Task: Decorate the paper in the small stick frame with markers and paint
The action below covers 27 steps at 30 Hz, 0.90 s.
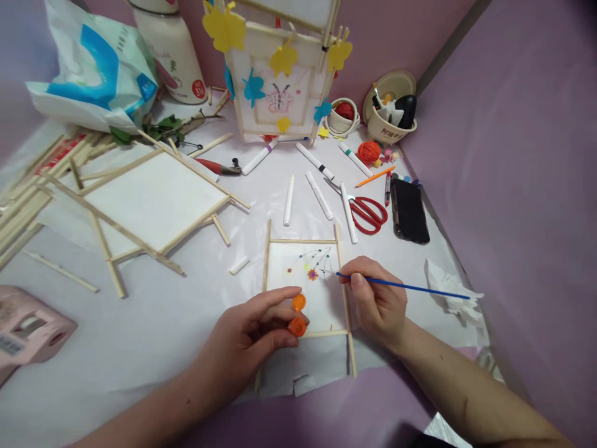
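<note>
Between the fingers of my left hand (261, 330) is a small orange paint pot (297, 327) with its lid flipped up. My right hand (375, 305) pinches a thin blue paintbrush (410, 286), its tip over the painted flowers. Under both hands lies a white paper panel (321, 311) framed with thin wooden sticks. An orange flower (312, 274), a smaller dot flower and dark curved stems with green dots are on the paper. My left hand covers part of the panel's left and lower edge.
A stick lantern (280, 81) with paper butterflies stands at the back. A second stick frame (153, 193) lies left. Several markers (319, 196), red scissors (370, 214), a phone (409, 210) and crumpled tissue (450, 292) lie beyond and to the right. A pink device (32, 330) sits left.
</note>
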{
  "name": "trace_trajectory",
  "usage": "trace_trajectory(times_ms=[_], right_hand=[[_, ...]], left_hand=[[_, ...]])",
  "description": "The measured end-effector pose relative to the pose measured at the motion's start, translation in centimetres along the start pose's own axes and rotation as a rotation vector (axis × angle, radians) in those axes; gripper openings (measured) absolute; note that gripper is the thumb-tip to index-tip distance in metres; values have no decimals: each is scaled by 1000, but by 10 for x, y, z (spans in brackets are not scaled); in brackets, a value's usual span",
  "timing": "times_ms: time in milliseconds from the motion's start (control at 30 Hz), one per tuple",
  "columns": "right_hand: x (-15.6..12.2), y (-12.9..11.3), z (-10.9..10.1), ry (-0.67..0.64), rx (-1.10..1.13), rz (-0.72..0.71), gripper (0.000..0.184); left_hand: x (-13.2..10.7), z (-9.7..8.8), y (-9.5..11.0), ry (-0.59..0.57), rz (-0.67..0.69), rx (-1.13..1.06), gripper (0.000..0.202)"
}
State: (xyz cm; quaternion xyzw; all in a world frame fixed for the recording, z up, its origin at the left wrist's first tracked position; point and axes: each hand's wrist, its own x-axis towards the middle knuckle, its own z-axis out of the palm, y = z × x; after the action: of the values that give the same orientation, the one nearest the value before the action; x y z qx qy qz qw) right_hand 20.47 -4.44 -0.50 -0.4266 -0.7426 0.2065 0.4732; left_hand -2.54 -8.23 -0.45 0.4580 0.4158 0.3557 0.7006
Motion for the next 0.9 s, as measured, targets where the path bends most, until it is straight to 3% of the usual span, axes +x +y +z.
trace_trajectory(times_ms=[200, 900], right_hand=[[-1, 8, 6, -76, -67, -161, 15], [0, 12, 8, -145, -91, -152, 13]], left_hand=[[0, -1, -3, -16, 18, -9, 45], [1, 0, -3, -9, 15, -28, 45]])
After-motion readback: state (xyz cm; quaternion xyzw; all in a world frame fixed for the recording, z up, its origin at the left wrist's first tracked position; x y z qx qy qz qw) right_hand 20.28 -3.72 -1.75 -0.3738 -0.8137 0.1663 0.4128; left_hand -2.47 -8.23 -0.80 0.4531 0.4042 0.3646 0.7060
